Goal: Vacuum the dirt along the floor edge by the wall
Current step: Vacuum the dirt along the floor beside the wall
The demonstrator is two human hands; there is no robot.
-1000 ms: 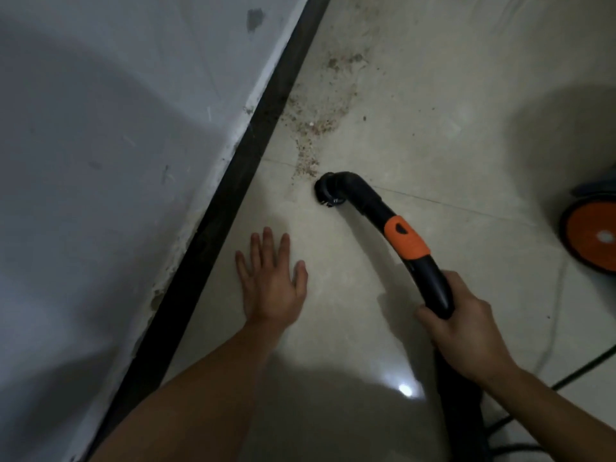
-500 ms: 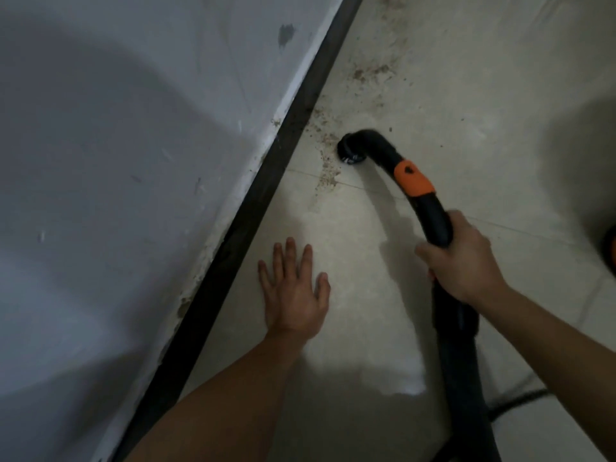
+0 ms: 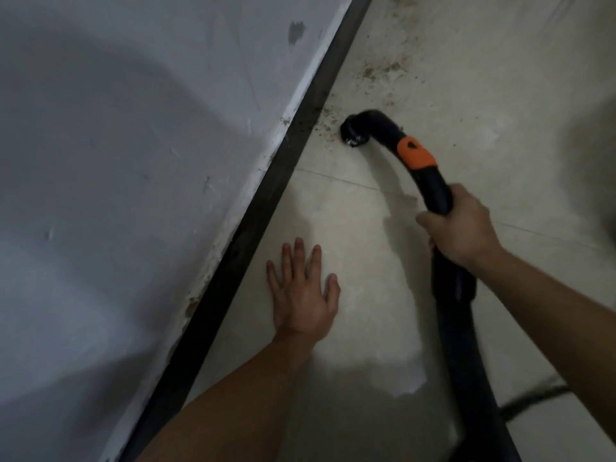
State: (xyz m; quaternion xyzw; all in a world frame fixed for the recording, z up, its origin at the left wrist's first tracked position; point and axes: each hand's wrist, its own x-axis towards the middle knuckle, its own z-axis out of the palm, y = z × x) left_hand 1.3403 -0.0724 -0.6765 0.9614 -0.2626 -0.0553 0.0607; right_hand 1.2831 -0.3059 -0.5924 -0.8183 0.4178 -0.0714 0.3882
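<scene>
Beside the splayed left hand [image 3: 305, 295], right hand [image 3: 460, 230] fingers [image 3: 428, 224] grip the vacuum hose [image 3: 435, 188].

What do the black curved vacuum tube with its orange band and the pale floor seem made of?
The black curved vacuum tube looks like hard moulded plastic, matt with a slight sheen; its orange band seems the same, smoothly shaped. The pale floor is probably polished tile: a thin joint line crosses it and it faintly reflects light.
</scene>
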